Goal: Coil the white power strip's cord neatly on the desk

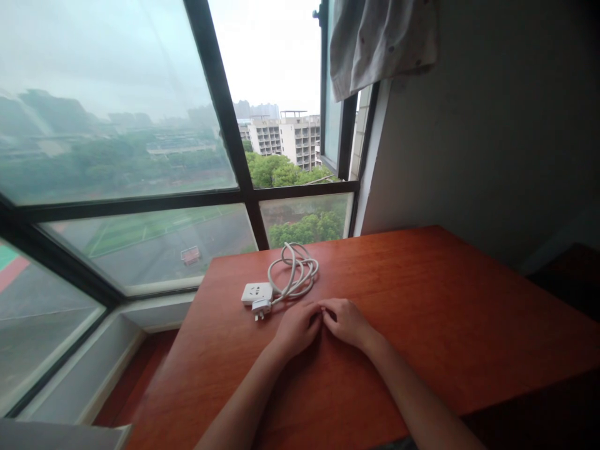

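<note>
Both my hands rest on the reddish-brown table, their fingertips meeting in front of me. My left hand (298, 326) is loosely curved, thumb a little apart from the fingers, with nothing visible in it. Bent the same way, my right hand (347, 320) shows a small gap between thumb and forefinger and holds nothing I can see. Just beyond the left hand lies a white power strip (257, 292) with its plug (260, 307) against its near side. The pale cable (294, 284) is heaped in loose loops beside it, close behind my fingers and apart from them.
The wooden table (422, 300) reaches far to the right, along a dark wall (478, 137). Its left edge drops to a floor strip beside the window sill. Dark window frames (140, 206) stand behind, one pane swung open under a hanging curtain (379, 44).
</note>
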`<move>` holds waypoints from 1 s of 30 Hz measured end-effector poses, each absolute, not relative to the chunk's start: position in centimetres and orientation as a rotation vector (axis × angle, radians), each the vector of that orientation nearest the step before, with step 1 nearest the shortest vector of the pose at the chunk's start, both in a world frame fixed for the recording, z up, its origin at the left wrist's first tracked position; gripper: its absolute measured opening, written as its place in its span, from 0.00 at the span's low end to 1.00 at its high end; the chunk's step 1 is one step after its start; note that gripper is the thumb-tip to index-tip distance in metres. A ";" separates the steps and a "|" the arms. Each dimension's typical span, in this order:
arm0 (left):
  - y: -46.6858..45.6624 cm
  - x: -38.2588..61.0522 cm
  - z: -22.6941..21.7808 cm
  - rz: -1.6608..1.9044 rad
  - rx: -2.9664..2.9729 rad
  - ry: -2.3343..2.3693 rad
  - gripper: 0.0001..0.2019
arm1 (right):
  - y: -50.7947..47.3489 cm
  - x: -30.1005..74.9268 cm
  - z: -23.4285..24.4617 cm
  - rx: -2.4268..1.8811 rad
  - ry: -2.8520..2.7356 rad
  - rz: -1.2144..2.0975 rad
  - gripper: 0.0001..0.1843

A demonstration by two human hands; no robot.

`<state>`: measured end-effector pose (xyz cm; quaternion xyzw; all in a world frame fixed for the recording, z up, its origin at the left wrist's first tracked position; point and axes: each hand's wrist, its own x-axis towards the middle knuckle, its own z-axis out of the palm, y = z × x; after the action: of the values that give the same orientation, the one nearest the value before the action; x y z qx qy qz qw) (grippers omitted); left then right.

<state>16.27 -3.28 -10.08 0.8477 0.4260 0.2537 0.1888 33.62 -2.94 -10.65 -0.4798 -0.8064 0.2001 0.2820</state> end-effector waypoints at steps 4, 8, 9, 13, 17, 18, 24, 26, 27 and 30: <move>-3.3 16.3 -10.2 0.722 2.370 1.197 0.10 | -3.0 33.6 -10.5 -1.264 -2.159 0.550 0.18; -3.3 16.3 -10.1 0.738 2.360 1.190 0.10 | -3.0 33.6 -10.6 -1.277 -2.153 0.553 0.18; -3.3 16.3 -10.0 0.742 2.360 1.189 0.10 | -2.9 33.6 -10.6 -1.278 -2.153 0.550 0.18; -3.4 16.3 -10.0 0.751 2.364 1.184 0.10 | -2.9 33.6 -10.7 -1.270 -2.150 0.531 0.17; -3.4 16.3 -10.0 0.745 2.366 1.189 0.09 | -3.0 33.6 -10.6 -1.261 -2.156 0.535 0.17; -3.4 16.3 -10.0 0.743 2.367 1.189 0.09 | -3.0 33.6 -10.5 -1.266 -2.156 0.536 0.17; -3.4 16.3 -9.9 0.729 2.379 1.201 0.08 | -3.0 33.6 -10.7 -1.254 -2.159 0.528 0.17; -3.3 16.3 -9.9 0.723 2.386 1.202 0.08 | -3.0 33.6 -10.7 -1.259 -2.164 0.525 0.17; -3.3 16.3 -10.0 0.721 2.389 1.200 0.08 | -3.0 33.6 -10.7 -1.263 -2.169 0.524 0.17; -3.3 16.3 -10.0 0.725 2.395 1.203 0.07 | -2.9 33.7 -10.7 -1.276 -2.184 0.522 0.16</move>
<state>16.29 -3.30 -10.05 0.8483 0.4260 0.2567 0.1816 33.66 -2.90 -10.67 -0.4748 -0.8129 0.1942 0.2757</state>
